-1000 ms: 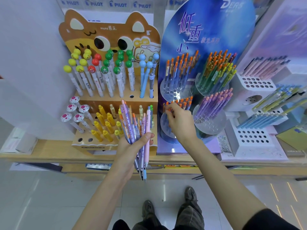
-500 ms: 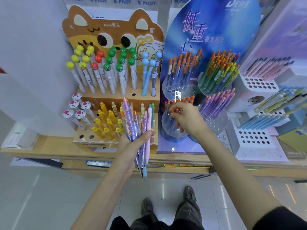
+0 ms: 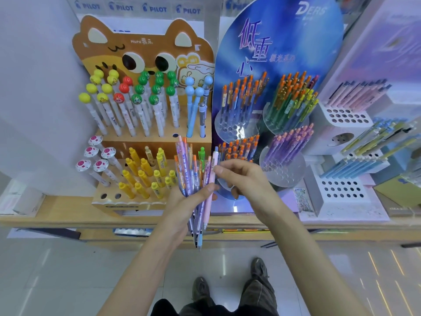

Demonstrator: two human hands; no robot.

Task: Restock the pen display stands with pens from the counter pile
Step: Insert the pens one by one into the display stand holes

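Observation:
My left hand [image 3: 186,201] grips a fanned bundle of pens [image 3: 193,174], tips pointing down past the counter edge. My right hand [image 3: 246,179] reaches across to the bundle, and its fingertips touch the top of a pink pen [image 3: 211,179] at the bundle's right side. Behind the hands stands a blue display stand [image 3: 273,53] with clear round holders; the lower left holder of orange-capped pens [image 3: 239,147] is just above my right hand. A brown cat-shaped stand [image 3: 145,49] with character-topped pens is at the left.
White perforated pen racks [image 3: 341,190] with pastel pens stand at the right. The wooden counter [image 3: 57,210] carries all stands, with a white wall at the left. The tiled floor and my shoes [image 3: 257,267] are below.
My right hand has left the lower left holder of orange-capped pens and moved down and left to the bundle in my left hand. The left hand stays in place.

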